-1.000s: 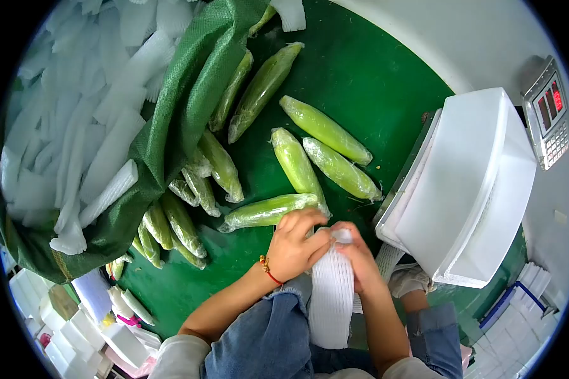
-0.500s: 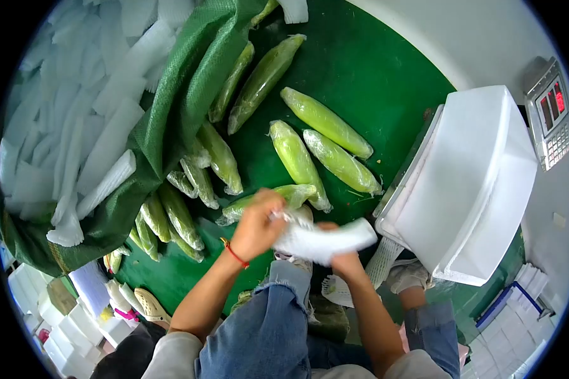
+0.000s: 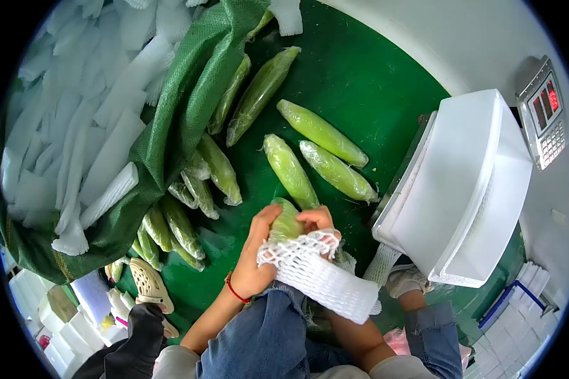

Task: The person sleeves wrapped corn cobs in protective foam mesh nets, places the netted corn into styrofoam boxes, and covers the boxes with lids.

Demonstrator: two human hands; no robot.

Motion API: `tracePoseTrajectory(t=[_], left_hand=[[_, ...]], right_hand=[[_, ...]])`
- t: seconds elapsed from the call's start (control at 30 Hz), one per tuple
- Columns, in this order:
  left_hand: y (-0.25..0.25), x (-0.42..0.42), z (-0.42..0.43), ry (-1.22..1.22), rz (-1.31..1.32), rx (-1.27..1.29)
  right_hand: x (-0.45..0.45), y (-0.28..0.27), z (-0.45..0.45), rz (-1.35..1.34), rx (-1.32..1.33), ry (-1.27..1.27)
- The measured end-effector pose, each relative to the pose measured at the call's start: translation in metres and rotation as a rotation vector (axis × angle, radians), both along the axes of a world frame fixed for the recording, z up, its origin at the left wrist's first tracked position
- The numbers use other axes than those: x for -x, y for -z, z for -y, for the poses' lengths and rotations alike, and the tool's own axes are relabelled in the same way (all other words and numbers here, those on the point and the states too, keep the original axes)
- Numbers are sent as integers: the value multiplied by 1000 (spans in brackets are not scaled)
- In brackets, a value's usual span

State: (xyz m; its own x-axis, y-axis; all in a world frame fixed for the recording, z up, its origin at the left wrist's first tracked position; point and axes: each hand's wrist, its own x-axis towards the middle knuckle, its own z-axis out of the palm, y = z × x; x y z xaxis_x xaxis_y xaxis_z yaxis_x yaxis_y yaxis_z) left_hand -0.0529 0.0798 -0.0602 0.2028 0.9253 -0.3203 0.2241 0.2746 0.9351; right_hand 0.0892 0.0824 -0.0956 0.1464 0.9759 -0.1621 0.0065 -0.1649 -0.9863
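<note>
A film-wrapped green ear of corn point(image 3: 285, 221) is between my hands, one end at the open mouth of a white foam net sleeve point(image 3: 328, 287). My left hand point(image 3: 254, 252), with a red cord at the wrist, curls around the corn's left side and the sleeve's rim. On the other side, my right hand point(image 3: 319, 221) has its fingers bent at the stretched mouth, partly hidden by the mesh. Just beyond lies another wrapped ear point(image 3: 290, 170), with two more ears point(image 3: 322, 132) point(image 3: 338, 170) to its right.
A green woven sack point(image 3: 183, 95) full of white foam sleeves point(image 3: 101, 114) stands at left, with several wrapped ears point(image 3: 218, 167) beside it on the green surface point(image 3: 354, 76). At right are a white plastic bin point(image 3: 467, 189) and a lit digital scale point(image 3: 545, 110). Another person's shoe point(image 3: 148, 284) shows lower left.
The foam sleeve, earlier blurred and stretched sideways between my hands, now angles down to the right with its mouth spread. The nearest ear has gone from the surface to between my hands.
</note>
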Motion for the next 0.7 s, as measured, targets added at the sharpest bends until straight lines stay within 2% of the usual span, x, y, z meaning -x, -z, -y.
tracePoseTrajectory(t=[0.07,0.1,0.13,0.17,0.2,0.23,0.27,0.3,0.37,0.43,0.5,0.53,0.57,0.7], left_hand=[[-10,-3,-10,82,-84,-89],[-3,-1,-8,-36,32,-54],[10,-2,1,-238,143,144],[24,-5,9,-437,254,339],[35,-9,0,-432,203,297],[57,-9,-2,-365,24,128],[71,-9,-9,-319,-74,24],[81,-11,-15,-271,-167,-82],[103,-17,-18,-267,-214,-135],[102,-17,-21,-268,-238,-168],[103,-12,-19,-279,-282,-211],[104,-8,-19,-270,-314,-208],[104,-3,-19,-207,-374,-162],[128,10,-10,-227,-272,-57]], right_hand=[[0,-1,4,-190,-24,80],[0,-3,7,-286,-30,119],[-3,-15,-1,-260,475,134],[-6,-3,1,-314,330,175],[-5,16,5,-378,362,207],[-5,30,6,-440,393,243],[-5,32,1,-540,334,268],[-9,66,9,-577,268,259],[4,73,2,-796,343,503],[5,117,14,-823,265,370],[4,116,13,-724,337,317],[5,113,14,-698,272,255],[6,112,12,-621,354,244],[16,95,5,-585,346,290]])
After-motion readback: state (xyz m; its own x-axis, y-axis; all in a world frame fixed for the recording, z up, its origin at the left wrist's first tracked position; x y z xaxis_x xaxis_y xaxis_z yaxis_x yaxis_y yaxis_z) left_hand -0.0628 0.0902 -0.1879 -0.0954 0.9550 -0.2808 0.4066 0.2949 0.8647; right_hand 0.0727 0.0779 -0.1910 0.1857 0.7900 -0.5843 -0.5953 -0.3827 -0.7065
